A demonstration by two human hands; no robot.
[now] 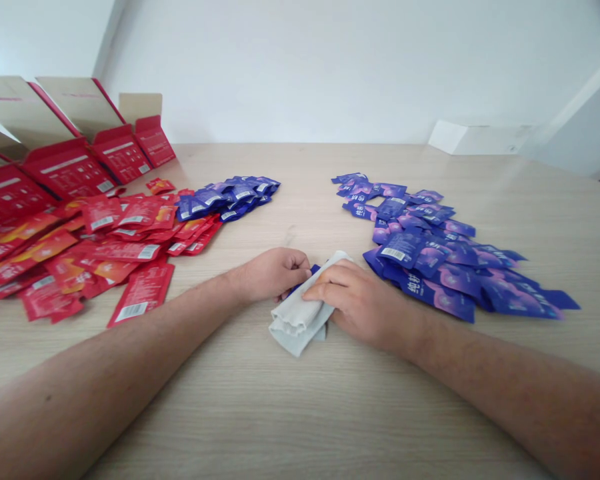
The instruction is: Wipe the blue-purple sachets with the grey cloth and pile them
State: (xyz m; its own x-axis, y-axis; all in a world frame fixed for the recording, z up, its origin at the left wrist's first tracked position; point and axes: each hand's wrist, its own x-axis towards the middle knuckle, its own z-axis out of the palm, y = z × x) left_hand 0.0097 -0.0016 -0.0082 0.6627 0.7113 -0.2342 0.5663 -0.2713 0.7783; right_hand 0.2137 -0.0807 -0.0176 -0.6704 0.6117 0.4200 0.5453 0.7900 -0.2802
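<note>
Across the table (205,427), red packets (125,250) lie toward nine o'clock, purple packets (455,277) toward three. At six, the right hand (363,300), fingers bent closed, holds a grey cloth (300,313) over a blue packet (315,269); the left hand (275,275), nearly closed, pinches its edge. Light, even wiping should serve best.
</note>
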